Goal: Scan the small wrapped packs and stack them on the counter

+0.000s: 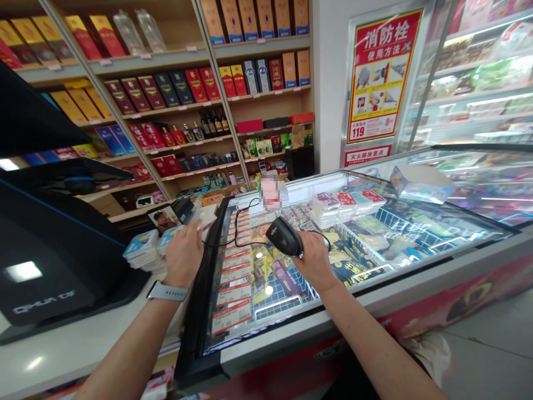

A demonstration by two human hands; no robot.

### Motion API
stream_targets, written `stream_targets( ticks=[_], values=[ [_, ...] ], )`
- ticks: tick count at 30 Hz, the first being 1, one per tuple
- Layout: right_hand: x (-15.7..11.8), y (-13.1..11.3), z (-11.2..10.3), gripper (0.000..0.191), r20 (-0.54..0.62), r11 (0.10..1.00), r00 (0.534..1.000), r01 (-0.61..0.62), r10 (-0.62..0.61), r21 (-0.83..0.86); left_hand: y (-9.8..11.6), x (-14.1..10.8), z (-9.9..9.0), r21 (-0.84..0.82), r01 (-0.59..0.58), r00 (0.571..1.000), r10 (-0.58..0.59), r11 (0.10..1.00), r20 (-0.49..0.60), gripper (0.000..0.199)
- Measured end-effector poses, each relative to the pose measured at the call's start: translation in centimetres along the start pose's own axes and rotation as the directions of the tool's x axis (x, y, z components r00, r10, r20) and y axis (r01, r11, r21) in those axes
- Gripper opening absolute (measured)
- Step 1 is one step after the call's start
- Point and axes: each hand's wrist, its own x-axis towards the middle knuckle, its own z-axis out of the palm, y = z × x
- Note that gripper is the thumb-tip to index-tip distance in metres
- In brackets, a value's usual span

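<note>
In my right hand (314,258) is a black handheld barcode scanner (284,236), with my fingers wrapped round its handle. It is held above the glass top of a chest freezer (287,316), its head tilted up to the left. A black cable (236,225) trails from it across the glass. My left hand (185,253), with a grey-banded watch (167,291) on the wrist, is over the counter beside stacked blue-and-white packs (144,250). Its fingers are bent together and partly hidden; I cannot make out what is in them.
A black checkout terminal (54,250) stands on the white counter (62,355) at left. More flat packs (345,205) and an open carton (422,183) rest on the freezer. Price tags (233,278) line the glass. Shelves of boxed goods (166,89) fill the back wall.
</note>
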Motion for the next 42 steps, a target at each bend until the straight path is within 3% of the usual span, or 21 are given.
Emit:
stream_targets(
  ticks=[5,13,16,20,26,29,34,39,42],
  values=[
    [0.0,0.1,0.0,0.024,-0.004,1.0,1.0,0.013,-0.013,0.008,2.9,0.1,1.3,-0.225,0.0,0.999,-0.009,0.974,-0.04,0.042],
    [0.1,0.1,-0.1,0.023,0.0,1.0,1.0,0.001,-0.001,0.007,6.1,0.2,2.9,-0.47,0.123,0.992,-0.104,0.874,0.067,0.038],
    [0.1,0.1,-0.1,0.025,-0.008,1.0,1.0,0.0,0.001,0.01,7.3,0.3,3.6,-0.633,0.243,0.969,-0.165,0.735,0.182,0.038],
    [0.1,0.1,-0.1,0.027,-0.007,1.0,1.0,-0.007,0.007,0.012,8.9,0.7,4.8,-0.804,0.397,0.918,-0.197,0.443,0.344,0.035],
    [0.1,0.0,-0.2,0.025,-0.008,1.0,1.0,-0.01,0.01,0.008,10.1,0.1,5.7,-0.785,0.619,0.781,-0.139,0.035,0.61,0.033],
    [0.1,0.0,-0.2,0.024,-0.009,1.0,1.0,-0.002,0.002,-0.001,10.1,-0.6,5.7,-0.754,0.645,0.749,-0.098,-0.119,0.656,0.047],
    [0.1,0.0,0.0,0.024,-0.024,1.0,1.0,0.009,-0.01,-0.021,9.7,-1.2,6.0,-0.757,0.614,0.759,-0.094,-0.222,0.644,0.061],
    [0.2,-0.1,-0.2,0.022,-0.036,1.0,0.999,0.023,-0.023,-0.014,9.2,-1.2,6.4,-0.77,0.582,0.778,-0.096,-0.263,0.621,0.034],
    [0.2,-0.2,-0.3,0.021,-0.03,1.0,0.999,0.015,-0.016,-0.015,8.7,-1.3,6.7,-0.75,0.593,0.756,-0.118,-0.293,0.644,0.022]
  ],
)
